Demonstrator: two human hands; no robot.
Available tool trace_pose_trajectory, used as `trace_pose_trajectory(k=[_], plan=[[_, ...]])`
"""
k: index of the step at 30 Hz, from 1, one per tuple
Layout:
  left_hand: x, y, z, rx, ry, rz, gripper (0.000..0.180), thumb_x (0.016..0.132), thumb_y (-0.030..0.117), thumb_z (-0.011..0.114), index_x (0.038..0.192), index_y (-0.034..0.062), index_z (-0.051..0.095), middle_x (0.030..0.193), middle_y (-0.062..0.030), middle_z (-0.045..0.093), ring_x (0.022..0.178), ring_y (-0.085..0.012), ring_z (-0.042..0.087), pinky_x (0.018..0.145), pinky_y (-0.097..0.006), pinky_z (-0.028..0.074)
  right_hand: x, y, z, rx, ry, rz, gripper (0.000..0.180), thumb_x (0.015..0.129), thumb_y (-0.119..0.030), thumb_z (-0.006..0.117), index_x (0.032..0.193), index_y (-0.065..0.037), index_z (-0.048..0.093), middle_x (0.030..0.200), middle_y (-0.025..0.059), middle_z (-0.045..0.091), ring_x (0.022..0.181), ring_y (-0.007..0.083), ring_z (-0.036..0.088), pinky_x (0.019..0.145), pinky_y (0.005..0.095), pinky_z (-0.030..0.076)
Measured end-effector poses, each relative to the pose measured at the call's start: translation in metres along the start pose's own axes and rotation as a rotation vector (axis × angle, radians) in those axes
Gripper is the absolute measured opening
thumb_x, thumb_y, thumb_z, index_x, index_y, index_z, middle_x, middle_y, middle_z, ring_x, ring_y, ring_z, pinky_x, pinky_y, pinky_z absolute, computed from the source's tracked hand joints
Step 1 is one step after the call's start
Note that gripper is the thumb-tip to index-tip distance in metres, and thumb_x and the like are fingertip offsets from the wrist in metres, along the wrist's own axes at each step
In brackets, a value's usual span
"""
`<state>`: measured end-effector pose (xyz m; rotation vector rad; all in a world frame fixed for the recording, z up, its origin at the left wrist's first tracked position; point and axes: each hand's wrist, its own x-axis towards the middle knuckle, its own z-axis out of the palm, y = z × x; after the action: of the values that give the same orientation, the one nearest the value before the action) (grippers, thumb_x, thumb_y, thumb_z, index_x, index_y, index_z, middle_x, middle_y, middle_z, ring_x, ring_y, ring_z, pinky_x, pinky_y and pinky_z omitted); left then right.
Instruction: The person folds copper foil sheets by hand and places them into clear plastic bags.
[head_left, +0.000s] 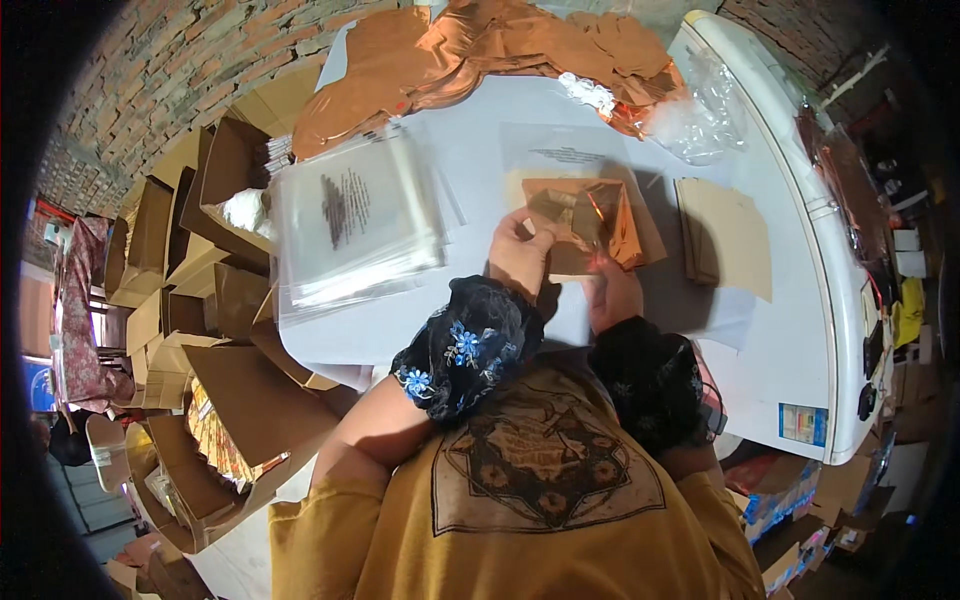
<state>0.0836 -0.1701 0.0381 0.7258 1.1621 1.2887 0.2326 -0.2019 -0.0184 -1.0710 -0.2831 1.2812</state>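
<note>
Both my hands work at a shiny copper-coloured foil piece (625,225), folded and lying on a tan cardboard sheet (653,240). My left hand (518,255) has thumb and fingers pinched at the foil's left edge. My right hand (612,293) is closed at its lower edge, fingertips partly in shadow. Under the cardboard, a clear plastic bag (560,145) with dark print sticks out at the far side. Black sleeve covers, the left one with blue flowers, reach to my wrists.
A stack of clear printed bags (355,215) lies left on the white table (480,290). Cardboard sheets (730,235) lie at the right. Copper foil (400,60) is heaped along the far edge, beside crumpled clear plastic (705,115). Open cardboard boxes (260,400) crowd the left side.
</note>
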Motion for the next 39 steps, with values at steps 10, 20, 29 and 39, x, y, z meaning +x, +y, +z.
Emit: trace_pose_trajectory(k=[10, 20, 29, 39], plan=[[0.012, -0.012, -0.003, 0.039, 0.091, 0.117, 0.030, 0.086, -0.002, 0.064, 0.114, 0.0031, 0.056, 0.076, -0.0005, 0.052, 0.057, -0.0103, 0.053, 0.041, -0.026, 0.040, -0.013, -0.003, 0.019, 0.065, 0.044, 0.053, 0.043, 0.088, -0.016, 0.071, 0.125, -0.004, 0.053, 0.118, 0.0079, 0.056, 0.113, 0.0223, 0.055, 0.103, 0.0479, 0.043], [0.022, -0.028, -0.005, -0.077, 0.259, 0.126, 0.046, 0.086, -0.003, 0.064, 0.128, 0.0030, 0.047, 0.094, -0.0074, 0.059, 0.080, -0.0180, 0.062, 0.072, -0.032, 0.055, -0.018, -0.001, 0.028, 0.099, 0.039, 0.044, 0.044, 0.090, -0.012, 0.067, 0.129, -0.004, 0.049, 0.122, 0.0098, 0.053, 0.115, 0.0255, 0.055, 0.105, 0.0493, 0.043], [0.030, -0.022, -0.006, 0.000, 0.095, 0.019, 0.033, 0.088, -0.007, 0.058, 0.121, -0.0069, 0.053, 0.099, -0.0119, 0.066, 0.082, -0.0196, 0.067, 0.075, -0.032, 0.057, -0.008, -0.003, 0.015, 0.104, 0.075, 0.167, 0.047, 0.092, -0.010, 0.065, 0.134, -0.002, 0.045, 0.126, 0.0132, 0.052, 0.119, 0.0298, 0.055, 0.111, 0.0493, 0.041], [0.023, -0.003, -0.047, -0.156, 0.007, -0.077, 0.034, 0.090, -0.007, 0.056, 0.124, -0.0049, 0.052, 0.102, -0.0125, 0.067, 0.088, -0.0191, 0.068, 0.077, -0.029, 0.058, -0.049, -0.066, -0.014, -0.039, -0.217, 0.365, 0.056, 0.102, -0.043, 0.054, 0.135, 0.002, 0.048, 0.136, 0.0141, 0.055, 0.121, 0.0236, 0.055, 0.106, 0.0375, 0.045]])
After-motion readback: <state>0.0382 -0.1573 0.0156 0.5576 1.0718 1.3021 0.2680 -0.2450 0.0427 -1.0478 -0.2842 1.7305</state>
